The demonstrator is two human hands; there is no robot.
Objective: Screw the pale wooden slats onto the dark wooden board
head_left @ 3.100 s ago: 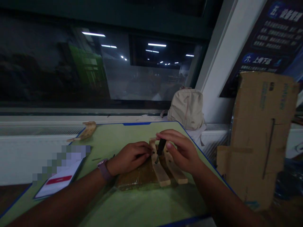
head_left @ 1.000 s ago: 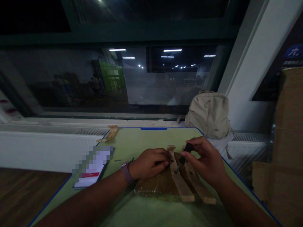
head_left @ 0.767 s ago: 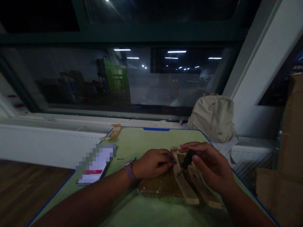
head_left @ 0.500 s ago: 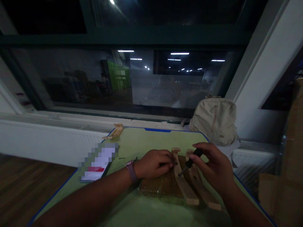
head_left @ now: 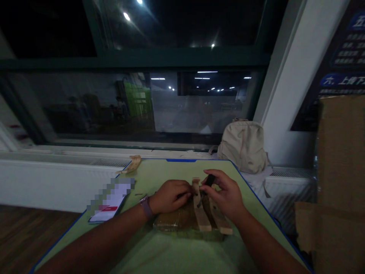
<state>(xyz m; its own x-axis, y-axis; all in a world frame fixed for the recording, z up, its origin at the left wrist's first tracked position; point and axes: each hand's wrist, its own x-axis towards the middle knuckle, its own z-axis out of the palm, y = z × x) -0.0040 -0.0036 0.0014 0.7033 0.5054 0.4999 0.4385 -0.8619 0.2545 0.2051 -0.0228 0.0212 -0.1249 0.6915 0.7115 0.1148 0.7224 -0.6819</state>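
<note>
Right hand (head_left: 225, 193) is pinching screwdriver (head_left: 210, 180); half-curled left hand (head_left: 171, 196) touching left strip (head_left: 202, 219), grip unclear; tilt risking slippage toward block's (head_left: 169, 220) near edge.

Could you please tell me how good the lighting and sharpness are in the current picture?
Head view: dim overall, with glare from lights in the dark window; head view: small print on the wall poster is blurred, and the tip of the screwdriver is hard to make out.

Black screwdriver handle (head_left: 210, 180), tan wooden bars (head_left: 202, 219), brown block (head_left: 171, 219), blue-edged green table (head_left: 159, 257), beige backpack (head_left: 242, 146)
</note>
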